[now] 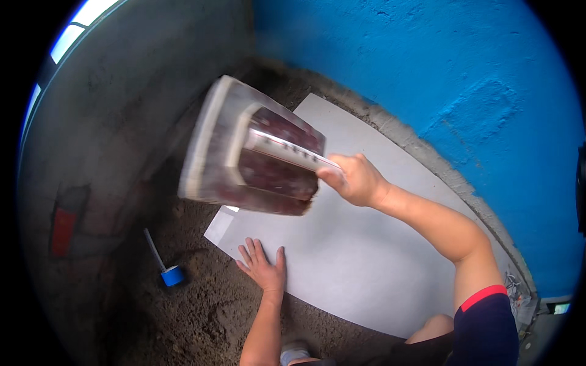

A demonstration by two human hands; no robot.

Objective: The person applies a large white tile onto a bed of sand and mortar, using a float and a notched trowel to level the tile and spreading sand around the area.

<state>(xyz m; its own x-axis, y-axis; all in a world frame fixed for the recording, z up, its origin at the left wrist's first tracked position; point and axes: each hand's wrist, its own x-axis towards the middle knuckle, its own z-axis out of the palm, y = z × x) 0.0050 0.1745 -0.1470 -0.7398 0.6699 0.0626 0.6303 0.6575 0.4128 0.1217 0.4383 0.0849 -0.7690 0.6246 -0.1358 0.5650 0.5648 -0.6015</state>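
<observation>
A broad, flat paddle-like tool (278,174), dark red with a pale rim, is raised above the left part of a large pale slab (366,256). My right hand (360,180) is wrapped round its white handle, which has dark marks. Motion blurs the tool, so its exact kind is unclear. My left hand (262,267) holds nothing; its fingers are spread at the slab's near left edge, by the rough grey-brown bedding (201,305). The slab lies flat on the ground, partly hidden by the tool and my right arm.
A blue cylinder-headed tool with a thin grey rod (172,276) lies on the bedding at left. A bright blue wall (427,73) with a rough grey foot runs along the far right side. A dark grey wall (110,122) stands at left.
</observation>
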